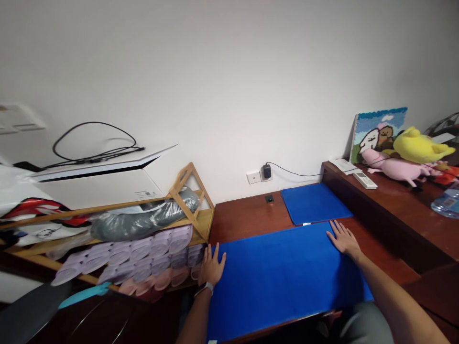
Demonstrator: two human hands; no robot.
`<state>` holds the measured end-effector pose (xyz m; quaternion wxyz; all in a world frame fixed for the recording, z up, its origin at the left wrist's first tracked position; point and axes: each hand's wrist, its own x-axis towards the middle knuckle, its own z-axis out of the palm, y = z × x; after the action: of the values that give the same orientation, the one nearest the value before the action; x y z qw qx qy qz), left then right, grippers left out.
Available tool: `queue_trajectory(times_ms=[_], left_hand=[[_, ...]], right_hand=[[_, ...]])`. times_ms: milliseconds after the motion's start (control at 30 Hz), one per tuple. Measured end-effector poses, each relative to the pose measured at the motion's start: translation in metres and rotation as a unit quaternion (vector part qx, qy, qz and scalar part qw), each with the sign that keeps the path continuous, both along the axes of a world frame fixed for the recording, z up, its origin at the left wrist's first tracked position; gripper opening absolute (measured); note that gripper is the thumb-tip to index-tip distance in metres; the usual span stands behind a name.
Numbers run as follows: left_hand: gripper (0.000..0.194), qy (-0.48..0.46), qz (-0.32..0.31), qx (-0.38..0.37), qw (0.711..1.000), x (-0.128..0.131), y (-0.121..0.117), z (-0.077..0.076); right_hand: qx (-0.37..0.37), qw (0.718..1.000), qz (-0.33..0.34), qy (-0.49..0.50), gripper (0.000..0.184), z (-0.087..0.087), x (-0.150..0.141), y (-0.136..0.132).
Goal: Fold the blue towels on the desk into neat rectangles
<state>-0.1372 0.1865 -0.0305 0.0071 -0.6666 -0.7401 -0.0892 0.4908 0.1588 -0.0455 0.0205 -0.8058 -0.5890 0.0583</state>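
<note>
A large blue mat (279, 282) lies spread flat on the reddish-brown wooden desk (247, 217). My left hand (212, 267), with a watch at the wrist, rests at the mat's left edge, fingers spread. On the mat's far right corner lies my right hand (344, 240), flat with its fingers apart. Neither hand grips anything. Beyond the large mat, towards the wall, is a smaller blue mat (315, 203) with a white tag at its near edge.
Left of the desk stands a wooden rack (204, 222) with lilac and pink slippers (143, 248) and a white box (107, 184). A raised ledge (401, 205) on the right bears plush toys (398, 167), a remote control (365, 180) and a plastic bottle (446, 203). A black plug (267, 171) sits in the wall.
</note>
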Motion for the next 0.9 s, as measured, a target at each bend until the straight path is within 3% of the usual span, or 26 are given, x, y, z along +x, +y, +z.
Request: queue_trajectory(times_ms=[133, 233, 333, 467, 533, 600, 667, 733, 800, 900], left_hand=[[0.068, -0.003, -0.004, -0.002, 1.000, 0.001, -0.002, 0.000], [0.069, -0.011, -0.005, 0.001, 1.000, 0.003, -0.003, -0.001], [0.069, -0.020, 0.000, 0.006, 1.000, 0.005, -0.005, -0.001], [0.070, -0.019, 0.003, 0.010, 1.000, 0.006, -0.007, -0.001], [0.071, -0.018, 0.001, 0.010, 1.000, 0.006, -0.008, -0.001], [0.070, -0.018, -0.001, 0.010, 1.000, 0.006, -0.007, -0.002], [0.070, -0.020, 0.000, 0.010, 1.000, 0.005, -0.007, -0.003], [0.070, -0.023, 0.003, 0.009, 1.000, 0.005, -0.006, -0.004], [0.070, -0.027, 0.004, 0.006, 1.000, 0.005, -0.006, -0.004], [0.071, -0.030, -0.003, 0.004, 1.000, 0.004, -0.006, -0.004]], right_hand=[[-0.020, 0.999, -0.025, -0.014, 0.075, 0.014, -0.012, 0.006], [0.056, 0.998, 0.000, -0.035, 0.069, 0.031, -0.058, 0.011], [0.127, 0.982, 0.137, 0.008, 0.065, 0.049, -0.151, 0.013], [0.075, 0.933, 0.327, 0.129, 0.068, 0.060, -0.308, 0.014], [0.052, 0.911, 0.376, 0.162, 0.069, 0.060, -0.372, 0.013], [0.042, 0.902, 0.395, 0.170, 0.066, 0.058, -0.410, 0.014], [0.037, 0.899, 0.402, 0.171, 0.063, 0.055, -0.420, 0.015], [0.035, 0.899, 0.400, 0.173, 0.064, 0.051, -0.402, 0.016], [0.036, 0.908, 0.382, 0.170, 0.066, 0.048, -0.361, 0.014], [0.028, 0.934, 0.321, 0.153, 0.070, 0.041, -0.264, 0.008]])
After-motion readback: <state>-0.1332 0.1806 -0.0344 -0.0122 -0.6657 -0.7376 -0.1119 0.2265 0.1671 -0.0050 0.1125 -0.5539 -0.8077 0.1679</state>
